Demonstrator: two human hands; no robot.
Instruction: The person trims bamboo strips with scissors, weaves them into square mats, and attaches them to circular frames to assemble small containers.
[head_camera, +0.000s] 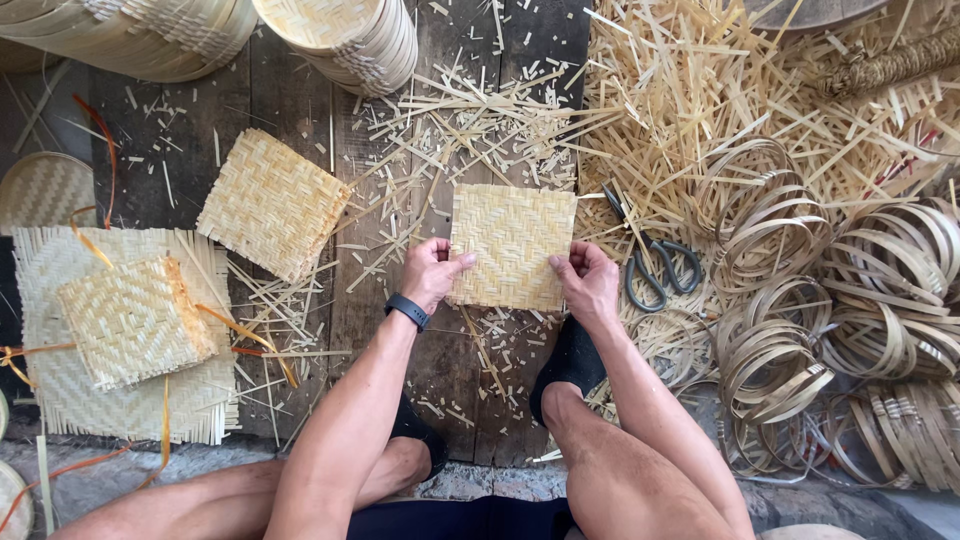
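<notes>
Bamboo, pale and woven flat, makes up the square mat (512, 246) that I have between both hands. My left hand (432, 272) is closed on its left edge, thumb on top and fingers curled under; a black band (407, 311) sits on that wrist. My right hand (589, 280) pinches the right edge the same way, near the lower corner. The mat hangs level just above the dark wooden boards (290, 100), between my knees and over my feet in black socks (570, 362).

Just right of my right hand lie black-handled scissors (655, 262), blades pointing up and away from me. Beyond them, on the right, thin bamboo hoops (770, 365) lie heaped in loose coils, some bound in bundles.

On my left a large woven sheet (60, 395) with frayed, untrimmed edges lies on the floor, with a smaller woven square (130, 320) on top of it and orange strips (240, 335) trailing across both. Farther up, another trimmed square (272, 203) lies tilted on the boards, well apart from the mat I hold.

Offcut slivers (470, 125) are scattered over the boards, thickening into a deep pile (700, 90) at upper right. At the far edge stand two stacks of round woven trays (345, 40), and a round woven piece (42, 190) lies at far left.
</notes>
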